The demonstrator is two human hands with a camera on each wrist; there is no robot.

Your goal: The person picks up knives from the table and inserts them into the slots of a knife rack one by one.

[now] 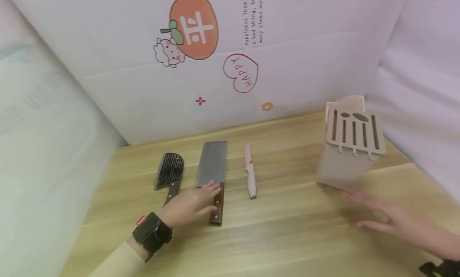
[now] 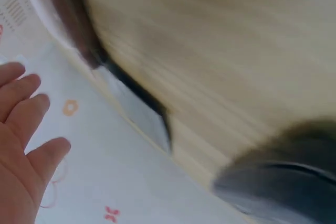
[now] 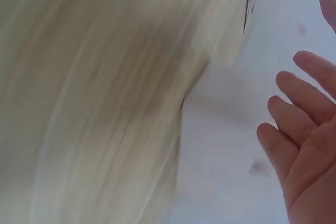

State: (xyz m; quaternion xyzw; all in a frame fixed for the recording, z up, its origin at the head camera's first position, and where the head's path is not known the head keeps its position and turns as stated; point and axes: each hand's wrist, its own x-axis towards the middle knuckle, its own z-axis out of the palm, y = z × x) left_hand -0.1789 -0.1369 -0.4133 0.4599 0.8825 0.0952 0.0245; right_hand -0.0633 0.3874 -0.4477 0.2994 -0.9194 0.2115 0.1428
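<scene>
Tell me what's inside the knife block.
The knife block shows only empty slots on top; no handles stick out. Its walls hide the interior. Three knives lie on the table.

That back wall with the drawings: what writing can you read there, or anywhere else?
"HAPPY" in the red heart on the wall.
"Happiness itself, but / a bad thing, but / many times more" beside it, small, only partly sure.
White sign on the orange fruit: unreadable.
Red tag on the left wristband: too small.

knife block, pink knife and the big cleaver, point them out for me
knife block (image 1: 346, 161), head view, on its front wall
pink knife (image 1: 251, 180), head view, on its handle
big cleaver (image 1: 213, 161), head view, on the flat of its blade
</scene>
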